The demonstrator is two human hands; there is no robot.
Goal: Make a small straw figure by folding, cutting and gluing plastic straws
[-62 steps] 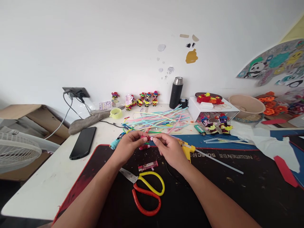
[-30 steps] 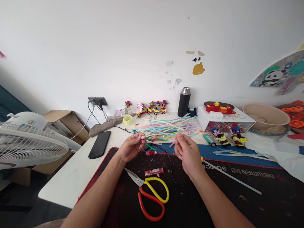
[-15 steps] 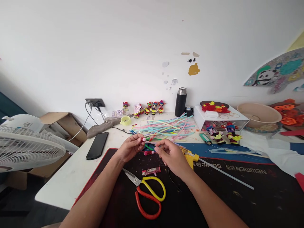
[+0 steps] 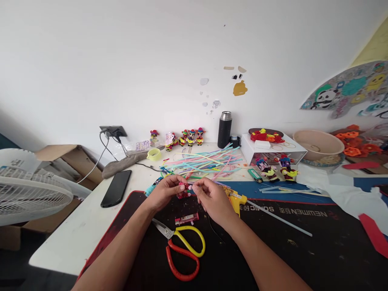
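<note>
My left hand (image 4: 166,193) pinches a small red-and-pink fuzzy piece (image 4: 184,195), possibly bent pipe cleaner, between thumb and fingers. Close beside it, my right hand (image 4: 214,201) has its thumb and forefinger closed at a pale tip by the piece; the fingers hide most of this contact. Below the hands lies a pinkish-red lighter (image 4: 186,219) on the black mat (image 4: 266,258). Nearer to me are scissors (image 4: 188,243) with one yellow and one red handle. A yellow glue gun (image 4: 238,199) rests behind my right hand, a long glue stick (image 4: 279,218) reaching out to the right.
Pastel pipe cleaners (image 4: 203,161) lie piled beyond the hands. Several small figures (image 4: 191,138) and a black flask (image 4: 224,131) stand by the wall. A phone (image 4: 117,188) and a fan (image 4: 33,194) are left; two figures (image 4: 287,169), a white box (image 4: 274,149) and a bowl (image 4: 318,145) are right.
My hands have come closer together, the right fingertips now meeting the piece at the left fingertips. The view has swung slightly right, so the scene sits further left.
</note>
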